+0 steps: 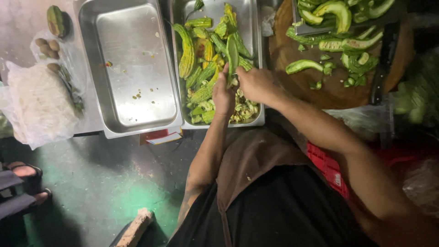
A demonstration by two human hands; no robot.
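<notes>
**Bitter gourds, partway through**

Dim kitchen floor below, steel trays on the surface ahead. You hold one halved bitter gourd (232, 57) upright over the right tray (259, 68) — your left hand (223, 93) and right hand (256, 84) both closed on its lower end, scooping by the look of it. Scooped pith and whole gourds (187, 50) share that tray, so plenty seems left. Cleaned halves (338, 43) lie on the round board (320, 87). The left tray (132, 68) holds only scraps.
</notes>
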